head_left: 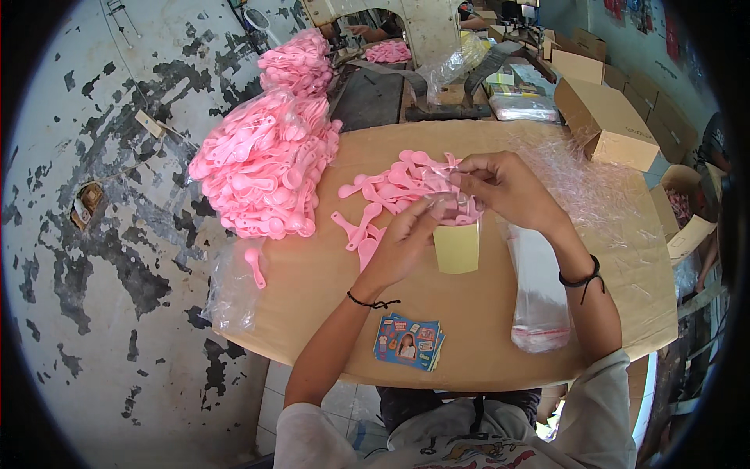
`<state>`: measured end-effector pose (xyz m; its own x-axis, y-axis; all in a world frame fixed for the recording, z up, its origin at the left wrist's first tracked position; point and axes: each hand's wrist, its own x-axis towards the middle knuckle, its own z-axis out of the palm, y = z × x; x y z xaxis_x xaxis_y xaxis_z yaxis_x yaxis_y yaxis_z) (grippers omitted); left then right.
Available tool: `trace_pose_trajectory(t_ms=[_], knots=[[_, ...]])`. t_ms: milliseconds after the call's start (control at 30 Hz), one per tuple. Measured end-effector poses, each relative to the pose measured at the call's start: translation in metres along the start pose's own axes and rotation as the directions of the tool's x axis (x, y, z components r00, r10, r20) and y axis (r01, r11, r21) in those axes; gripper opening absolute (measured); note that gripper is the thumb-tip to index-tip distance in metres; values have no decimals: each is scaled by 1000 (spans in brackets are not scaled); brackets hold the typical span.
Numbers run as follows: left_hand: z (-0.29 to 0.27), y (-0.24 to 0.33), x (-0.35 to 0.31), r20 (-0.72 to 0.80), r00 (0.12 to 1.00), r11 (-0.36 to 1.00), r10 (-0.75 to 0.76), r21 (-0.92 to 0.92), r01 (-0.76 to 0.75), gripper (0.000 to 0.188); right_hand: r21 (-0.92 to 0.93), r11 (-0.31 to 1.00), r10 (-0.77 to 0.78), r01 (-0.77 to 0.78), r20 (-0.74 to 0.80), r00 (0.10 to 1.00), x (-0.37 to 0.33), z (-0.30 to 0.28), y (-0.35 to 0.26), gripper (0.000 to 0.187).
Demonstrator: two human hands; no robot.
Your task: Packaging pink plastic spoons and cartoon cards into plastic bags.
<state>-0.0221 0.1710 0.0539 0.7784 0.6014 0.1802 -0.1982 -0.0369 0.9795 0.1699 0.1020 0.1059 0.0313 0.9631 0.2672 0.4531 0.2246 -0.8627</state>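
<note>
Both hands are at a small clear plastic bag above the middle of the table. A pale yellow card (pixel 457 248) hangs upright below my fingers, seemingly inside the bag. My left hand (pixel 405 238) pinches the bag's left side, above the card. My right hand (pixel 504 187) is closed at the bag's top right edge, thumb against fingers. Behind the hands lies a loose pile of pink plastic scoops (pixel 391 184); some pink shows through the clear film, and I cannot tell whether a scoop is inside. A stack of blue printed cards (pixel 408 342) lies near the front edge.
Flat clear bags (pixel 541 289) lie under my right forearm. Big bags of pink scoops (pixel 266 156) are heaped at the left, beside a single scoop (pixel 255 267) and crumpled plastic (pixel 233 293). Thin plastic strips (pixel 574 180) and an open cardboard box (pixel 605 117) are at the right.
</note>
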Motion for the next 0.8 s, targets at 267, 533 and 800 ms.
trace_pose_trajectory(t_ms=[267, 533, 800], knots=[[-11, -10, 3, -76, 984, 974, 159, 175, -144, 29, -596, 710, -580, 375, -193, 791, -1, 17, -14, 21], [-10, 7, -5, -61, 984, 781, 166, 618, -93, 24, -716, 584, -519, 383, 34, 854, -4, 21, -6, 17], [-10, 8, -5, 104, 955, 598, 277, 760, -255, 19, -714, 603, -451, 355, 62, 890, -2, 27, 4, 13]])
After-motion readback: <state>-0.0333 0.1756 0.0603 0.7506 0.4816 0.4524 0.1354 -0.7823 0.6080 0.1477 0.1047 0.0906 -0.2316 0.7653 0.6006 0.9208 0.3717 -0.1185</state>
